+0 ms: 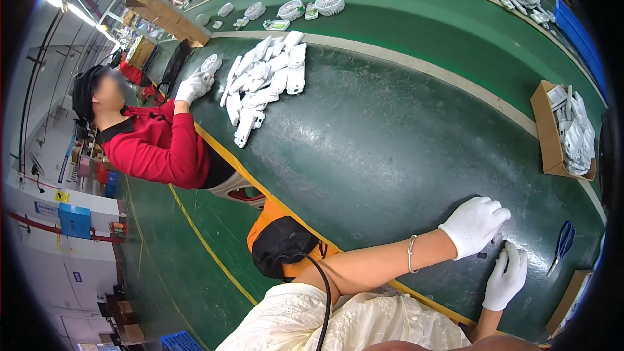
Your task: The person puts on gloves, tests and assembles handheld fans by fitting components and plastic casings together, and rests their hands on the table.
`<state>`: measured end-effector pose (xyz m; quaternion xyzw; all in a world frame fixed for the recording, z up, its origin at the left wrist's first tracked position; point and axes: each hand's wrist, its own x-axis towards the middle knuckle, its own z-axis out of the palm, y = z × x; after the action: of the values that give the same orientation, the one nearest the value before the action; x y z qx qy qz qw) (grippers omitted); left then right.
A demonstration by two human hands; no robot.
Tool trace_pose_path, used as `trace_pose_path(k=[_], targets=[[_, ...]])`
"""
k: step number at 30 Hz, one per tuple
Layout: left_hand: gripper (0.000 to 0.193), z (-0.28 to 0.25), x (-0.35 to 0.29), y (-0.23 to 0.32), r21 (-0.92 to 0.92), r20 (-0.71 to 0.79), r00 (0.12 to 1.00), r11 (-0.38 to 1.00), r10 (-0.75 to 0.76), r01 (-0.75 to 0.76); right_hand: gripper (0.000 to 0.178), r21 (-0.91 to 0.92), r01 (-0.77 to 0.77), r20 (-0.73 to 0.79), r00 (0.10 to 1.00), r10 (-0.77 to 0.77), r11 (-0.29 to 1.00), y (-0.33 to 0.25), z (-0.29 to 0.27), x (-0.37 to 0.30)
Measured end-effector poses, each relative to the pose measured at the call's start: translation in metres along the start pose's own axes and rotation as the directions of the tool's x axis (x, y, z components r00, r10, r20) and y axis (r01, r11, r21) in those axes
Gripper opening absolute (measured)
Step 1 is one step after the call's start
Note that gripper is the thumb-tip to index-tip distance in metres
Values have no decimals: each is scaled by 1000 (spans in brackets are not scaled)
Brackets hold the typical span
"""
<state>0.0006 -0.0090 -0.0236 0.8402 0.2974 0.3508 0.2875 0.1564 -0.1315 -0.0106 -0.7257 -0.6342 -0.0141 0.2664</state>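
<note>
Over the green table, my left hand point(476, 226) wears a white knitted glove. Its fingers are curled together, and what they hold, if anything, is hidden. Just below it is my right hand point(506, 279), also gloved in white, with thumb and fingers drawn together at a tiny item that I cannot make out. A small black piece point(481, 255) lies on the table between the two hands. To the right of my right hand rest dark blue-handled scissors point(562, 247), apart from both hands.
White casings point(266, 75) are heaped at the table's far left, beside a co-worker in red point(153, 146) holding a small white fan point(210, 64). A cardboard box point(546, 133) of white parts stands at right. Fans point(329, 4) sit on the green conveyor point(403, 16) behind.
</note>
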Motion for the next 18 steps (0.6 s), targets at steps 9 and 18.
trace_pose_path(k=[9, 18], targets=[[19, -3, 1, 0, -10, 36, 999, 1000, -14, 14, 23, -38, -35, -5, 999, 35, 999, -6, -1, 2], [22, -4, 1, 3, -18, 42, 999, 1000, -4, 4, 23, -18, -35, 32, 999, 36, 999, -5, -7, 3]])
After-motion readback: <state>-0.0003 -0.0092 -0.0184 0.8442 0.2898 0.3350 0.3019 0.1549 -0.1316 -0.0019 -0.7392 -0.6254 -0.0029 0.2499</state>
